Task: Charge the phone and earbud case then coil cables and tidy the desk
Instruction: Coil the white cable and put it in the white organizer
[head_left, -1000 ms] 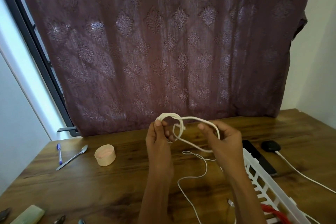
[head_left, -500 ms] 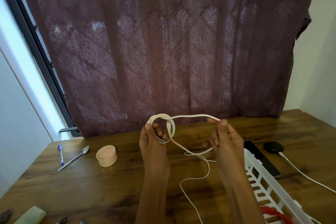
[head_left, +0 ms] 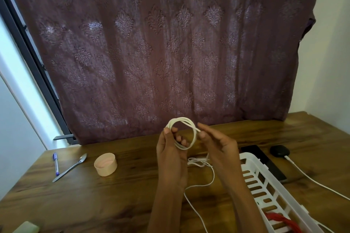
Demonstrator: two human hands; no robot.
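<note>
Head view: white cable (head_left: 193, 139) wound into a small coil above the middle of the desk (head_left: 123, 198), gripped by the left hand (head_left: 171, 157) with curled fingers (head_left: 179, 139) poking through the loops, pinched at its right side by the right hand (head_left: 217, 147), tail trailing down onto the wood. Toward the right edge, white basket (head_left: 265, 181) holding a red cord (head_left: 282, 221), overlapping a black phone (head_left: 265, 161) near the earbud case (head_left: 280, 151); toward the left edge, pen (head_left: 56, 163), spoon (head_left: 70, 167), beige cup (head_left: 105, 164). Behind the far edge hangs a mauve patterned curtain (head_left: 161, 53).
</note>
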